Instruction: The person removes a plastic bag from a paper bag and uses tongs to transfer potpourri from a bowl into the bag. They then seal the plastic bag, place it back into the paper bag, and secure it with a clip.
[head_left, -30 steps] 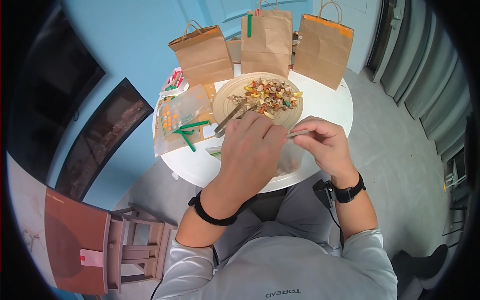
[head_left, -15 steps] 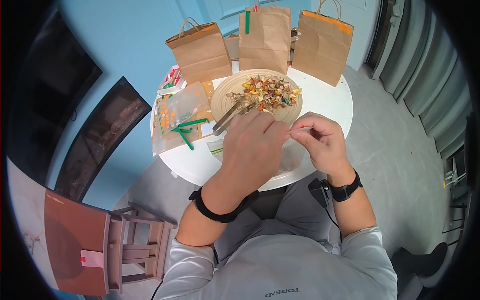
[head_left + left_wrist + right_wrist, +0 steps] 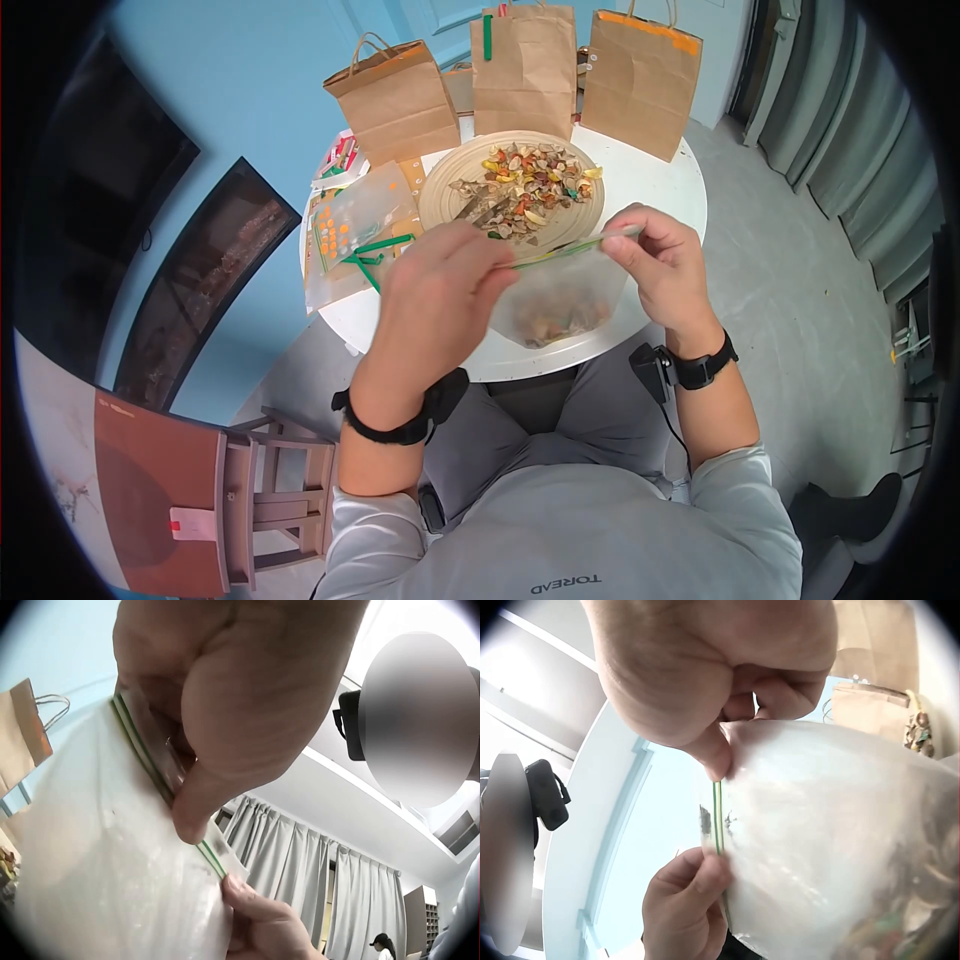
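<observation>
A frosted zip bag [image 3: 560, 300] with a green seal strip hangs between both hands over the table's front edge, mixed pieces in its lower part. My left hand [image 3: 440, 300] pinches the bag's top edge on the left, and my right hand [image 3: 660, 265] pinches its right top corner. In the left wrist view the left thumb presses on the seal of the bag [image 3: 97, 847]. The right wrist view shows both hands along the strip of the bag [image 3: 802, 825]. Behind it, metal tongs [image 3: 483, 208] lie on a round woven tray [image 3: 445, 190] holding colourful dried pieces.
Three brown paper bags [image 3: 400, 105] stand along the back of the white table [image 3: 660, 190]. At the left lie a clear bag with orange dots [image 3: 350, 220], green strips [image 3: 385, 243] and a small box of red items [image 3: 340, 165]. A chair [image 3: 285, 490] stands at lower left.
My left hand has moved left along the bag's top edge, away from the right hand, which has moved slightly right and up. More of the bag and its seal shows between them.
</observation>
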`<action>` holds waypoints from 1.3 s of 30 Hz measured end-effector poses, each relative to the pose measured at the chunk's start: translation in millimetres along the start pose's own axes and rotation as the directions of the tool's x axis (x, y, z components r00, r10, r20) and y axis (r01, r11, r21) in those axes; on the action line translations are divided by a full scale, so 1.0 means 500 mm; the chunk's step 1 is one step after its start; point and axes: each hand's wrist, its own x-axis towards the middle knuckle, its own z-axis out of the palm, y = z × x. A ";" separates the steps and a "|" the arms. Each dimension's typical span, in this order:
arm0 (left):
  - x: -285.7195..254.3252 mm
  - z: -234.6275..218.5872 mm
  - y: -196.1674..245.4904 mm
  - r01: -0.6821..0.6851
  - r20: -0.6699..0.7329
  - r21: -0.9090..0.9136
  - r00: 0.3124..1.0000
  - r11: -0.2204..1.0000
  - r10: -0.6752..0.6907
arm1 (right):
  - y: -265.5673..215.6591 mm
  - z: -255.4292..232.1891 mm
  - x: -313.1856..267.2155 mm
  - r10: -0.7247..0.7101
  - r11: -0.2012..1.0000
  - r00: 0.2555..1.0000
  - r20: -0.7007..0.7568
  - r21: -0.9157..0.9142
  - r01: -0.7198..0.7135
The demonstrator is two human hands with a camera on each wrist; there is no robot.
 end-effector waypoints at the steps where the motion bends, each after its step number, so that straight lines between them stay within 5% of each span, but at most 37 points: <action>1: 0.000 -0.006 0.001 0.019 -0.009 -0.004 1.000 1.000 -0.019 | 0.001 -0.003 0.003 -0.017 0.999 1.000 -0.010 0.033 0.018; 10: -0.020 0.004 -0.014 0.011 -0.008 -0.018 1.000 1.000 -0.011 | 0.003 0.004 0.005 0.032 0.998 0.999 0.028 0.045 -0.033; 13: -0.042 -0.003 -0.033 0.118 -0.058 -0.081 0.991 0.990 -0.123 | 0.005 0.000 0.008 -0.007 0.996 0.999 -0.032 0.084 0.009; 19: -0.063 0.011 -0.037 0.130 -0.165 -0.055 0.977 0.990 -0.138 | 0.008 -0.007 0.006 0.055 0.996 0.998 0.015 0.075 -0.056; 25: -0.093 0.023 -0.086 0.281 -0.133 -0.427 0.921 0.859 -0.367 | 0.012 -0.027 0.012 0.114 0.977 0.993 -0.041 0.186 -0.104; 31: -0.089 0.030 -0.075 0.238 -0.195 -0.251 0.937 0.938 -0.290 | 0.029 -0.038 0.013 0.115 0.959 0.993 0.023 0.260 -0.117; 34: -0.097 0.037 -0.070 0.306 -0.161 -0.314 0.916 0.899 -0.368 | 0.012 -0.019 0.018 0.033 0.971 0.999 -0.021 0.239 -0.027; 37: -0.103 0.065 -0.082 0.243 -0.206 -0.571 0.882 0.784 -0.424 | 0.020 -0.020 0.027 0.026 0.979 0.999 0.034 0.202 -0.032; 39: -0.089 0.074 -0.071 0.204 -0.236 -0.560 0.890 0.803 -0.391 | 0.026 -0.015 0.031 0.015 0.984 0.999 0.051 0.179 -0.024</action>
